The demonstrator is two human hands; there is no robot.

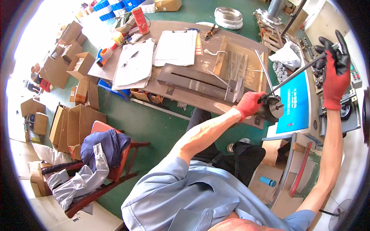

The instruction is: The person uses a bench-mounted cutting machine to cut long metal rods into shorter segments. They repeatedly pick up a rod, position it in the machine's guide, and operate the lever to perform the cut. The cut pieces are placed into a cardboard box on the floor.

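My left hand (249,104), in a red glove with dark fingertips, is closed around the lower end of a long dark metal rod (295,77). Right beside it sits a round metal part with a disc face (276,107), at the table's right corner. The rod slants up to the right. At its upper end is my right hand (337,71), gloved in red and black, with fingers spread and the rod lying against it. A slotted dark metal block (192,80) lies on the table left of my left hand, near a wooden tray (220,65) of thin metal rods.
Papers on clipboards (175,48), pliers (211,31) and a red cylinder (140,21) lie on the brown table (162,27). A blue panel (293,102) stands at the right, by machinery. A red chair (123,154) holding clothes and several cardboard boxes (73,127) are at the left.
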